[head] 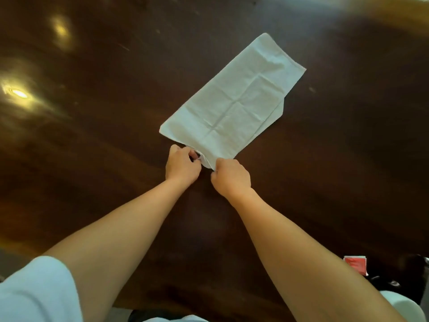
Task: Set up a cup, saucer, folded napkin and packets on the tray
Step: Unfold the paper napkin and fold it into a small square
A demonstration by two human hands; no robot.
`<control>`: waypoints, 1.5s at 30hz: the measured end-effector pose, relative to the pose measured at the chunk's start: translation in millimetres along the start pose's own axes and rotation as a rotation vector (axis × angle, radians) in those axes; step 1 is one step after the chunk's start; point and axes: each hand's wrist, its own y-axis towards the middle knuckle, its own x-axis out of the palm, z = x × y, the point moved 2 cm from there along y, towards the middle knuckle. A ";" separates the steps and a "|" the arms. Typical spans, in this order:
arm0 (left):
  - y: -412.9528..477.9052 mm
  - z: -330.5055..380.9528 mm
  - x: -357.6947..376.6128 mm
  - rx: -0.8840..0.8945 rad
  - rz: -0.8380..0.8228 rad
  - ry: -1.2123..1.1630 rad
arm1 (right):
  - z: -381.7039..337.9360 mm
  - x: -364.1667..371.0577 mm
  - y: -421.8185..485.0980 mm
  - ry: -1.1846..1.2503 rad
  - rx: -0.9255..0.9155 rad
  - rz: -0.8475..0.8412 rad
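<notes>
- Our napkin (234,98) lies flat on the dark table (92,135), a long white strip running slantwise away from us toward the upper right.
- Its right-hand long edge shows a second layer peeking out from under the top one; fold creases cross the top.
- Bare wood lies open on all sides of the napkin, widest to the left, where lamp glare spots the polish.
- The table's near edge runs along the bottom of the view, beneath our forearms.
- A red packet (355,264) sits near the lower right, well apart from the napkin; we cannot read its print through the blur.
- Our left hand (182,167) is at the napkin's near short end, fingers curled and pinching the edge.
- Our right hand (232,177) is just beside it, fingers curled, pinching the near corner of the same end.
- The rest of the napkin stretches away beyond both hands.
</notes>
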 end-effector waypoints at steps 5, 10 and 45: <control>-35.5 -4.7 3.4 0.153 -0.100 0.003 | 46.7 -2.6 -55.6 0.122 0.048 -0.067; -88.0 2.2 3.2 0.186 -0.104 -0.005 | 87.6 -36.8 -111.0 0.176 0.059 0.130; -281.7 173.7 -172.8 0.646 0.736 0.004 | 222.0 -315.2 -303.6 0.082 -0.020 0.836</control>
